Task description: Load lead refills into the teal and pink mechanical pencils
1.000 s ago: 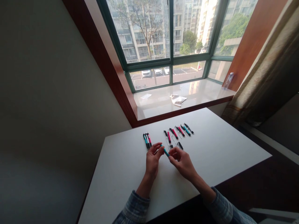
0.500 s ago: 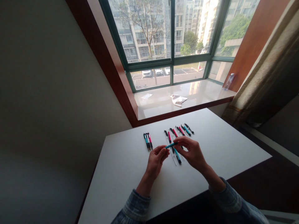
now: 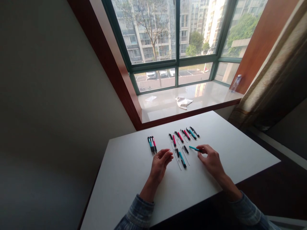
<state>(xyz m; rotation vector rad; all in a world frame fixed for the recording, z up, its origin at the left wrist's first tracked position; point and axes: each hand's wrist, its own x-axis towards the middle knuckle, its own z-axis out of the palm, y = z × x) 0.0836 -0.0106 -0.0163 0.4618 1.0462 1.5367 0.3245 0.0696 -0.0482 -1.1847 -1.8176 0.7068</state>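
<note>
"Status of the teal pen [image 3: 194, 148]?"

"I'm reading it just left of the right hand [image 3: 212, 158], its long axis running nearly crosswise, with the fingertips [image 3: 199, 149] pinching its right end."

"And the left hand [image 3: 160, 163]?"

"It's hanging loosely curled and empty, farther from the pen, near the sleeved pens [image 3: 182, 159] on the surface [image 3: 240, 166]."

"Any change?"

"I'm logging a handover: both hands were sharing that pen; the right alone is carrying it now, farther right."

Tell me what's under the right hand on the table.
A teal pen sticks out from under the fingers of the right hand. Its covered end can't be seen, nor whether the fingers grip it. The white table shows beside the hand.
</note>
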